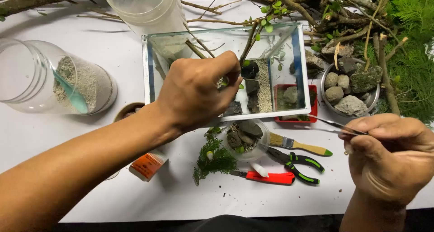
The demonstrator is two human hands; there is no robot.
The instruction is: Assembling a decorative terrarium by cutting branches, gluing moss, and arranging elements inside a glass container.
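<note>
Nearest the camera, the right hand (391, 157) is closed in a pinch on long thin metal tweezers (332, 123), whose tips point left toward the red plastic tray (312, 111). Beyond it on the white table (181, 200) lie a red-handled knife (270, 177), green-and-black pliers (296, 164), a wooden-handled paintbrush (298, 145), a green conifer sprig (212, 158) and a small clear cup of dark stones (244, 139). Left of these, under the forearm, lies a small cylindrical tube with an orange label (148, 164).

Further off, the left hand (196, 94) reaches into the rectangular glass tank (226, 73), fingers curled together around a thin leafy twig (251, 42) above dark stones and pale gravel; how firmly it grips I cannot tell. Judging by that reach, the twig could snap or knock the stacked stones over, and the wrist pressing on the rim might tip the glass. A round metal bowl of grey rocks (348, 89) sits right; a clear plastic jar of sand with a teal scoop (54, 78) lies on its side at left.
</note>
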